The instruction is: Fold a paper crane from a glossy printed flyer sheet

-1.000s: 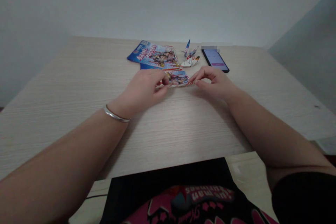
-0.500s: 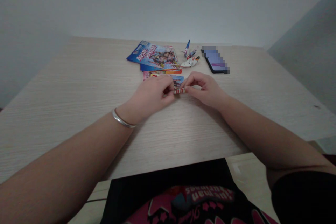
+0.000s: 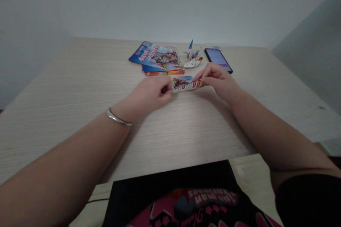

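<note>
A strip of folded printed paper (image 3: 183,84) stretches between my two hands, just above or on the table. Its visible face has a blue castle-like picture and a white band with red marks. My left hand (image 3: 154,92) is closed on the strip's left end, with its fingertips partly hidden. At the right end, my right hand (image 3: 220,82) pinches the paper between thumb and fingers. Behind the strip lie two folded paper cranes, a blue one (image 3: 192,52) and a whitish one (image 3: 194,62).
A stack of printed leaflets (image 3: 157,56) lies behind my left hand. Beyond my right hand is a phone (image 3: 218,59) with its screen lit. The pale wooden table (image 3: 170,131) runs back to a plain wall (image 3: 170,7).
My hands have moved apart, the right one going right and slightly back. More of the paper strip shows between them, and its face now looks different.
</note>
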The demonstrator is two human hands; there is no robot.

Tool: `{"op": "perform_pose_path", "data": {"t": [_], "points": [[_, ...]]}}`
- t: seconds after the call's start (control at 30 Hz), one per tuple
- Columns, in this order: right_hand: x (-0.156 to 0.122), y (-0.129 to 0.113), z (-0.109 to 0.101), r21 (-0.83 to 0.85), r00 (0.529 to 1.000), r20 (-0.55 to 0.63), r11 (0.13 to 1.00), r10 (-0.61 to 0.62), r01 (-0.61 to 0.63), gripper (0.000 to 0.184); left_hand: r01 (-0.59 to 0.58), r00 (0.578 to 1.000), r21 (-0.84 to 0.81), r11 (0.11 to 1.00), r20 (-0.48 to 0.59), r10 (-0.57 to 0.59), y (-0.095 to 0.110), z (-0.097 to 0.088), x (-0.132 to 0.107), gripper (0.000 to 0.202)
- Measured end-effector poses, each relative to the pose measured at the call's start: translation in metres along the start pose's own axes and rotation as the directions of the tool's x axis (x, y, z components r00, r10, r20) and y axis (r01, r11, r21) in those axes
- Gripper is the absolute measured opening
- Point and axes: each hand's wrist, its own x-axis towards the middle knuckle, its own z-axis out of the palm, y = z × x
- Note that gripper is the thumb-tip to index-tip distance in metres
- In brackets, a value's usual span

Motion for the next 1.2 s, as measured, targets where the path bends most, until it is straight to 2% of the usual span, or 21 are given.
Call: {"op": "perform_pose_path", "data": {"t": [0.27,0.43,0.8,0.9,0.97,1.03,1.13,1.2], "points": [[0.000,0.002,-0.007,0.018,0.990,0.041,0.990,0.137,-0.138,0.022,0.011,0.998,0.046,0.999,0.069,-0.015,-0.007,-0.002,0.000,0.011],[0.000,0.008,-0.015,0.090,0.986,-0.011,0.982,0.165,-0.164,0.027,0.060,0.992,0.091,0.994,0.108,-0.069,-0.009,-0.005,0.000,0.010],[0.002,0.012,-0.024,0.074,0.985,-0.069,0.986,0.157,-0.152,0.030,0.079,0.987,0.180,0.981,0.127,-0.102,-0.020,-0.008,-0.002,0.008],[0.002,0.013,-0.025,-0.006,0.991,-0.082,0.994,0.107,-0.107,0.027,0.126,0.986,0.224,0.966,0.083,-0.148,-0.024,-0.008,-0.003,0.010],[0.000,0.012,-0.021,-0.129,0.999,-0.025,0.991,0.045,-0.047,0.022,0.163,0.986,0.229,0.960,0.007,-0.169,-0.026,-0.008,-0.003,0.009],[-0.004,0.008,-0.013,-0.263,0.996,0.093,0.964,-0.004,0.029,0.017,0.164,0.986,0.233,0.959,-0.061,-0.154,-0.027,-0.007,-0.004,0.012],[-0.010,-0.002,0.002,-0.553,0.957,0.290,0.812,-0.022,0.186,0.009,0.125,0.992,0.248,0.961,-0.058,-0.114,-0.024,-0.006,-0.005,0.025],[-0.011,-0.007,0.012,-0.652,0.927,0.374,0.700,-0.035,0.290,0.002,0.076,0.997,0.262,0.962,-0.012,-0.075,-0.020,-0.005,-0.005,0.031]]}}
